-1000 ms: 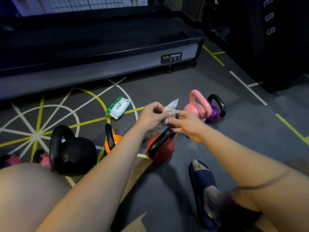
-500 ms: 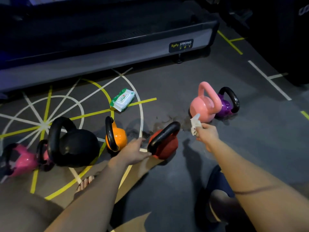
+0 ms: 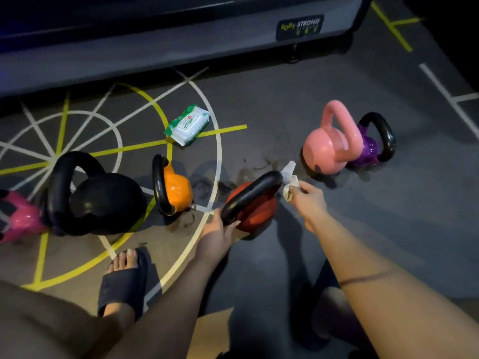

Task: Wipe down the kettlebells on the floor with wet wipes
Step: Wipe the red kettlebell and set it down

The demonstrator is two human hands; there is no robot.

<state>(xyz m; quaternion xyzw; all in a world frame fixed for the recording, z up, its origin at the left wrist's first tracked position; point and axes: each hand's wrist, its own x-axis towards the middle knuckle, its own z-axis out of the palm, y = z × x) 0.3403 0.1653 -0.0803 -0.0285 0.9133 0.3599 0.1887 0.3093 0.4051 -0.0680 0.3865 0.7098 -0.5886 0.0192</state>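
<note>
Down on the floor (image 3: 280, 107), the left hand (image 3: 220, 233) is gripping the near end of the red kettlebell's (image 3: 259, 212) handle. The right hand (image 3: 308, 200) is pinching a limp wipe (image 3: 289, 181) at the far end. The kettlebell is likely proving heavy, rigid and slick, so its handle is offering the surest hold.

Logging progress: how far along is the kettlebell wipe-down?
Done: one wipe is out of the pack. In hand: left hand grips the red kettlebell's handle, right hand holds the wipe at its far end. Left: unclear; orange kettlebell, black kettlebell, pink kettlebell stand untouched, cleanliness not visible.
</note>
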